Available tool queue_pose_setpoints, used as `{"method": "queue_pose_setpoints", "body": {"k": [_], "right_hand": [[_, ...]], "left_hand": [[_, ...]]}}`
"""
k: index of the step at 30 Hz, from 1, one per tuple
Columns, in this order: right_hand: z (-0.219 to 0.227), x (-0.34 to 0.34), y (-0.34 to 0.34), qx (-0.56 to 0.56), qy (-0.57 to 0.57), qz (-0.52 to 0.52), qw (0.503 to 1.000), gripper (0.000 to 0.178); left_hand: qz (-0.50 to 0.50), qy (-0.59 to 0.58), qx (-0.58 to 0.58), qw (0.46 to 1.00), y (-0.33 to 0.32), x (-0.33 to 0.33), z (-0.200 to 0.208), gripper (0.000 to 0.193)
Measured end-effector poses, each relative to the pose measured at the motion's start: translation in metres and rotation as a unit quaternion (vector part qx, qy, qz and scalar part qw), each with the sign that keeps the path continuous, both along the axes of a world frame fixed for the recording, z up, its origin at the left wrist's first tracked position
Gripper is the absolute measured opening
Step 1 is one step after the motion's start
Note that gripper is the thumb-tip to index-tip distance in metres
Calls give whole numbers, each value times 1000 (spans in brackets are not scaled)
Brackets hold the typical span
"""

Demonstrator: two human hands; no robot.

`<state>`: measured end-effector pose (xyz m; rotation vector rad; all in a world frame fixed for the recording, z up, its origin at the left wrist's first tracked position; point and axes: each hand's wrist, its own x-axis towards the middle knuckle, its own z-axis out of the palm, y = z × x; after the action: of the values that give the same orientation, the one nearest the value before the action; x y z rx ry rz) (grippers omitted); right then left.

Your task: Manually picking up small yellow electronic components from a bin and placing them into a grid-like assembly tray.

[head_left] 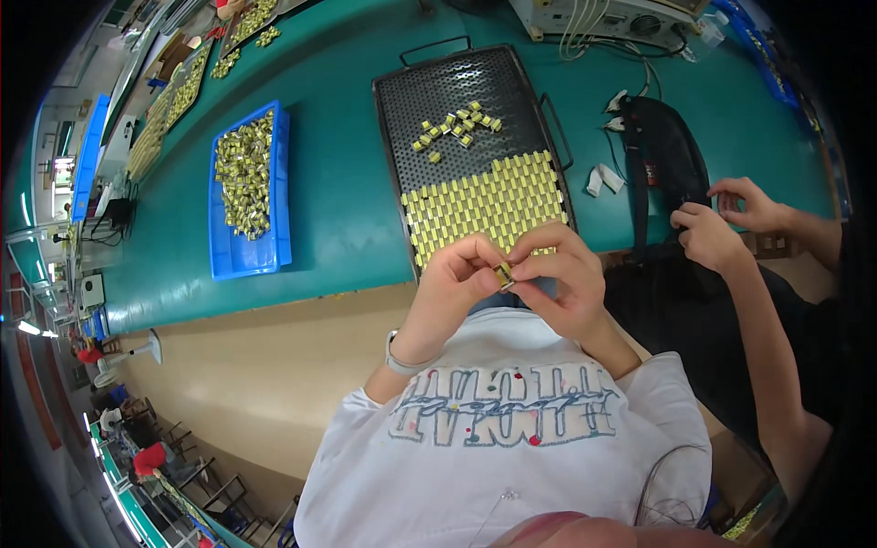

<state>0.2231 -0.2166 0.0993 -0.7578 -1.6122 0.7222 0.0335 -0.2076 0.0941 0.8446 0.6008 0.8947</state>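
My left hand (454, 285) and my right hand (568, 281) meet in front of my chest, at the near edge of the table. Pinched between their fingertips is a small yellow-taped transformer-like component (504, 273) with a dark part; both hands touch it. Just beyond them lies a black perforated tray (438, 89). Its near half carries tight rows of similar yellow components (489, 203), partly hidden by my hands. Farther up the tray, a loose cluster of components (464, 125) lies scattered.
To the left, a blue bin (248, 266) holds a heap of the components. At right, another person's hands (717, 228) are beside a black bag (671, 151). White pieces (603, 180) lie near the tray. A cabled instrument (612, 20) stands at the back.
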Motion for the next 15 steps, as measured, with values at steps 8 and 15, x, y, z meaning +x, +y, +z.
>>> {"method": "queue_pose_setpoints", "body": {"k": [8, 15], "right_hand": [[-2, -1, -3, -64, 52, 39, 996, 20], [14, 7, 3, -140, 62, 117, 981, 15]], "left_hand": [[0, -1, -27, 1000, -3, -5, 2, 42], [-62, 1, -42, 997, -4, -12, 2, 32]]}}
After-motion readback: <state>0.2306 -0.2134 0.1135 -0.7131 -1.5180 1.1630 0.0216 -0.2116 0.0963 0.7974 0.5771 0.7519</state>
